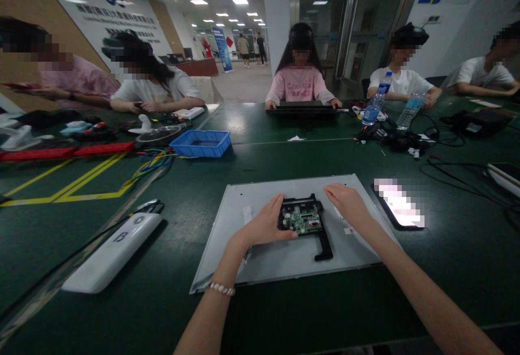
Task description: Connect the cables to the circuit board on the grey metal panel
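Note:
A grey metal panel (280, 265), apparently the back of a flat display, lies on the table in front of me. On it sits a black plastic frame (324, 248) with a green circuit board (303, 222) inside. My left hand (270, 222) is closed on the left edge of this frame, thumb along the near side, fingers at the far side. Just right of the frame, my right hand (347, 201) hovers over or rests on the panel, fingers pressed together. Whether anything small is between its fingertips is hidden.
Right of the panel lies a lit phone (400, 206); on the left, a white power bank (116, 252) with a cable. Farther back stand a blue tray (201, 146) and plastic bottles (376, 103) among tangled cables. Several people sit around the table, one (300, 81) directly opposite.

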A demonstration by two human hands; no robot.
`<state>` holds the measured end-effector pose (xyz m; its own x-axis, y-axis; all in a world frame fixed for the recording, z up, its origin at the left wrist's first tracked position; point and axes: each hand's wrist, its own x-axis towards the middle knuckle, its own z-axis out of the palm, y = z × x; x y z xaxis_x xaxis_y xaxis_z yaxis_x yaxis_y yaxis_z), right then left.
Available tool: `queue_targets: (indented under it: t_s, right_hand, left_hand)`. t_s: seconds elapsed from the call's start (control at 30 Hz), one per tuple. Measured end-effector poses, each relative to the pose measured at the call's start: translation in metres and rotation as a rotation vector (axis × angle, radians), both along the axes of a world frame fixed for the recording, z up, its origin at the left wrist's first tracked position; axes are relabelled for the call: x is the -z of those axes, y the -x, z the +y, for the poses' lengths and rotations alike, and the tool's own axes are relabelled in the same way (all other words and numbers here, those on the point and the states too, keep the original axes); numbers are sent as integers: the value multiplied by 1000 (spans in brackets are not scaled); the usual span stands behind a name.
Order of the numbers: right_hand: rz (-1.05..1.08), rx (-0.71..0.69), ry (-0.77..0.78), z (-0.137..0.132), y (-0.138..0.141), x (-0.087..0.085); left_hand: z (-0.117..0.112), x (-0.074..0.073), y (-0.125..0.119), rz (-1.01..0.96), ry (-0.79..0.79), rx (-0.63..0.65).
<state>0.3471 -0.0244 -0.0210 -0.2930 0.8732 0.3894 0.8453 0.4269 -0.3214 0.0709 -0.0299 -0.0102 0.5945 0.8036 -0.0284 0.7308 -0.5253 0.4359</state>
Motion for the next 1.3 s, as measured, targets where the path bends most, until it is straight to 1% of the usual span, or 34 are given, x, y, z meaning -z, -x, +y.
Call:
queue_targets:
  t_s: [0.1, 0.2, 0.33, 0.43, 0.53, 0.8, 1.07, 1.3]
  right_hand:
    - [24, -78, 33, 9, 22, -7]
    - [9, -112, 65, 18, 47, -14]
    - [-84, -113, 114, 20, 74, -19]
    - [-136, -94, 105, 16, 84, -18]
    - [-152, -99, 102, 13, 87, -14]
    - [-87, -119, 110, 15, 86, -6]
    - [-134, -105, 119, 15, 88, -8]
    - [-196, -123, 97, 13, 90, -10]
  left_hand:
    - [0, 0, -1, -5, -30, 16]
    - [-1, 0, -1, 4, -32, 14]
    - [-2, 2, -1, 4, -28, 2]
    - [-1, 3, 0, -10, -39, 11]
    - [-1, 4, 0, -10, -47, 9]
    - [-1, 6, -1, -21, -50, 15]
    - [-1, 5, -2, -30, -56, 7]
    - [-3, 3, -2, -28, -63, 2]
